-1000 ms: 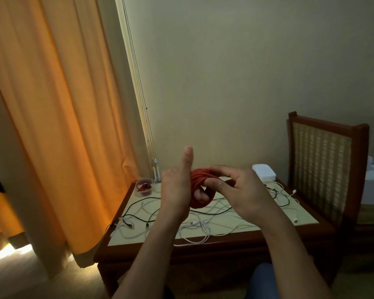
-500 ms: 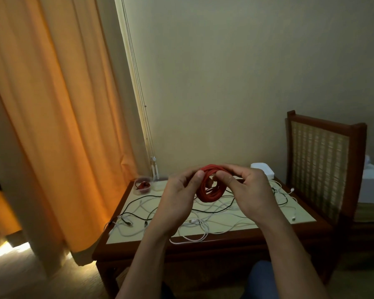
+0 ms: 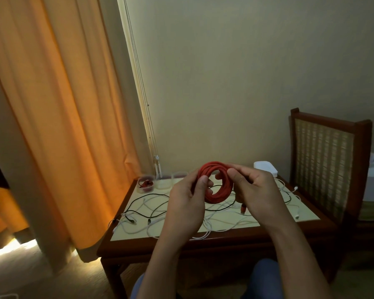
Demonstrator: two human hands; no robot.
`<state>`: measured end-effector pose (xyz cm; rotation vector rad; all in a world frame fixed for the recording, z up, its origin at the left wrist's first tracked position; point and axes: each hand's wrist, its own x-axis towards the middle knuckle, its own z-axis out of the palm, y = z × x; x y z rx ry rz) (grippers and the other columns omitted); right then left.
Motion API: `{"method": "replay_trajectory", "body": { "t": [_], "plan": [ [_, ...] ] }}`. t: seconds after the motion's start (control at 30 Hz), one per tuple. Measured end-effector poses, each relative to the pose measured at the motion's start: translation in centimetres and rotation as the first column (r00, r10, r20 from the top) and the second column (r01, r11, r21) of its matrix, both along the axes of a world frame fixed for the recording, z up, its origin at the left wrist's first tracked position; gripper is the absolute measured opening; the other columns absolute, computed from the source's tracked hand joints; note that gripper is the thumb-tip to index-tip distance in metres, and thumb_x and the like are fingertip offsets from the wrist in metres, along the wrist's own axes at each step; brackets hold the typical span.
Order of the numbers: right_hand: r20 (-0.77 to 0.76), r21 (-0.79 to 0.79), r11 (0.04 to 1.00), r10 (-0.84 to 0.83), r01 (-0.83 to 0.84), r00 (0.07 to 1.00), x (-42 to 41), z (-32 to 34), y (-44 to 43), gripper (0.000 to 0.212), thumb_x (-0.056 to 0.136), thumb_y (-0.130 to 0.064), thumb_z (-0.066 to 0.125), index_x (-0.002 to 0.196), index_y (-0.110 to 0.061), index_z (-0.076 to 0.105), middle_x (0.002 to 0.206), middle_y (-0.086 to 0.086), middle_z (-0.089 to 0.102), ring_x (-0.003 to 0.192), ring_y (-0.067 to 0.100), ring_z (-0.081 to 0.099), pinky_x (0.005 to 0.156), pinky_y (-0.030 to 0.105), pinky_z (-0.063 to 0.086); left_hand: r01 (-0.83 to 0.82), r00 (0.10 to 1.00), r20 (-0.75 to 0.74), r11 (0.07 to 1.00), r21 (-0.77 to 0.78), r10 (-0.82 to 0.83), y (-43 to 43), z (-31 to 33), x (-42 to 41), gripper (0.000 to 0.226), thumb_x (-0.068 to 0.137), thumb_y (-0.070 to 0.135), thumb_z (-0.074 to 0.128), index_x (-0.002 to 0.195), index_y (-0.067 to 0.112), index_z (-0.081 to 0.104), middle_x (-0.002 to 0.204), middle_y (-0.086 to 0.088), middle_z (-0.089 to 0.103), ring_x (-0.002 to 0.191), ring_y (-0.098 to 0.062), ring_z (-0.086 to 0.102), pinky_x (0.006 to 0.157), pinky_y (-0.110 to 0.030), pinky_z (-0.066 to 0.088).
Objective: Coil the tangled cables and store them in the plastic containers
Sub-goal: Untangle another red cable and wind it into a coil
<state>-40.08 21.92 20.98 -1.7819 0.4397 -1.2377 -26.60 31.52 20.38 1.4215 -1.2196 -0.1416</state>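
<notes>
Head view: a red cable wound into a round coil (image 3: pixel 219 195) is held upright in the air above the middle of the tabletop, between the two hands. The left hand (image 3: pixel 186 203) grips the coil's left side, thumb pressed on the front of the loops and fingers curled behind them. The right hand (image 3: pixel 257 190) pinches the coil's upper right side between thumb and forefinger, the other fingers curled. The cable's red plug end (image 3: pixel 243 209) hangs just below the right hand.

The low dark-wood table with a pale top (image 3: pixel 203 242) carries a loose tangle of white and black cables (image 3: pixel 151 221) spread from its left edge to its right edge. At the far left corner stands a small clear plastic container holding something red (image 3: pixel 146 184); just beside it, along the far edge, stand more clear plastic containers (image 3: pixel 178 176), their contents hard to make out. Near the far right corner lies a stack of white lids (image 3: pixel 265 168).

An orange curtain (image 3: pixel 52 104) hangs left of the table, and a wooden chair with a woven cane back (image 3: pixel 324 169) stands at the right edge.
</notes>
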Motion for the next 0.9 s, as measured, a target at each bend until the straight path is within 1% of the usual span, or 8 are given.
{"method": "replay_trajectory", "body": {
  "t": [0.07, 0.13, 0.23, 0.4, 0.53, 0.63, 0.77, 0.9],
  "plan": [
    [-0.046, -0.037, 0.999, -0.002, 0.000, 0.999, -0.4, -0.4, -0.5, 0.036, 0.102, -0.009, 0.055, 0.109, -0.040, 0.072, 0.056, -0.011, 0.051, 0.054, 0.010, 0.041, 0.050, 0.019, 0.038, 0.018, 0.990, -0.139, 1.000, -0.018, -0.020, 0.1, -0.4, 0.6, 0.025, 0.107, 0.027, 0.050, 0.101, 0.029, 0.074, 0.090, 0.003, 0.073, 0.087, -0.012, 0.070, 0.085, -0.036, 0.059],
    [-0.117, -0.118, 0.992, -0.062, 0.048, 0.991, -0.9, -0.4, -0.7, 0.043, 0.099, -0.006, 0.058, 0.105, -0.047, 0.068, 0.071, -0.019, 0.067, 0.063, 0.001, 0.054, 0.062, 0.014, 0.046, 0.046, 0.970, -0.235, 0.998, -0.046, -0.056, 0.4, -0.5, 1.2, 0.026, 0.106, 0.029, 0.051, 0.099, 0.028, 0.075, 0.092, -0.003, 0.074, 0.091, -0.022, 0.071, 0.092, -0.049, 0.059],
    [-0.162, -0.179, 0.980, -0.122, 0.092, 0.979, -1.2, -0.2, -0.6, 0.044, 0.095, -0.006, 0.066, 0.101, -0.050, 0.067, 0.092, -0.023, 0.074, 0.089, -0.004, 0.066, 0.078, 0.013, 0.052, 0.123, 0.934, -0.327, 0.988, -0.089, -0.146, 0.7, -0.1, 1.5, 0.024, 0.105, 0.023, 0.052, 0.106, 0.019, 0.076, 0.093, -0.006, 0.075, 0.090, -0.021, 0.070, 0.092, -0.044, 0.058],
    [-0.149, -0.343, 0.892, -0.361, 0.295, 0.920, -1.0, -0.8, -1.0, 0.016, 0.089, -0.020, 0.075, 0.099, -0.032, 0.079, 0.096, -0.014, 0.072, 0.089, 0.001, 0.063, 0.078, 0.016, 0.047, 0.273, 0.889, -0.350, 0.956, -0.109, -0.294, 1.4, 0.4, 1.5, 0.031, 0.100, 0.025, 0.054, 0.120, 0.010, 0.072, 0.095, -0.005, 0.075, 0.091, -0.018, 0.070, 0.085, -0.031, 0.057],
    [0.011, -0.058, 0.948, -0.312, 0.312, 0.950, -0.8, -0.8, -1.0, 0.013, 0.087, -0.015, 0.076, 0.096, -0.022, 0.081, 0.077, -0.009, 0.073, 0.075, -0.002, 0.068, 0.070, 0.008, 0.046, 0.303, 0.884, -0.344, 0.949, -0.091, -0.316, 1.5, 0.6, 1.5, 0.029, 0.103, 0.022, 0.052, 0.120, 0.010, 0.073, 0.098, -0.008, 0.074, 0.093, -0.020, 0.071, 0.090, -0.038, 0.058],
    [0.187, 0.226, 0.960, -0.210, 0.166, 0.960, -0.2, -0.7, -0.8, 0.009, 0.086, -0.009, 0.076, 0.094, -0.009, 0.079, 0.082, 0.008, 0.077, 0.075, 0.019, 0.075, 0.074, 0.025, 0.059, 0.299, 0.893, -0.332, 0.952, -0.073, -0.306, 1.3, 0.6, 1.1, 0.027, 0.103, 0.022, 0.053, 0.119, 0.014, 0.074, 0.097, -0.006, 0.075, 0.093, -0.018, 0.072, 0.093, -0.042, 0.059],
    [0.383, 0.499, 0.860, -0.109, -0.107, 0.917, 0.5, -0.6, -0.4, 0.021, 0.084, -0.009, 0.074, 0.102, 0.001, 0.075, 0.101, 0.020, 0.074, 0.082, 0.025, 0.075, 0.070, 0.029, 0.061, 0.305, 0.904, -0.303, 0.951, -0.042, -0.303, 1.2, 0.6, 0.5, 0.029, 0.102, 0.023, 0.054, 0.123, 0.021, 0.073, 0.100, -0.003, 0.075, 0.095, -0.016, 0.072, 0.094, -0.045, 0.059],
    [0.514, 0.578, 0.734, 0.011, -0.356, 0.858, 0.4, -0.2, -0.1, 0.029, 0.081, -0.013, 0.072, 0.105, 0.003, 0.071, 0.093, 0.016, 0.075, 0.081, 0.021, 0.072, 0.076, 0.033, 0.060, 0.303, 0.909, -0.294, 0.953, -0.021, -0.295, 1.1, 0.6, 0.4, 0.028, 0.105, 0.021, 0.052, 0.125, 0.021, 0.072, 0.109, -0.003, 0.076, 0.100, -0.018, 0.073, 0.095, -0.044, 0.059]
  ]
}}
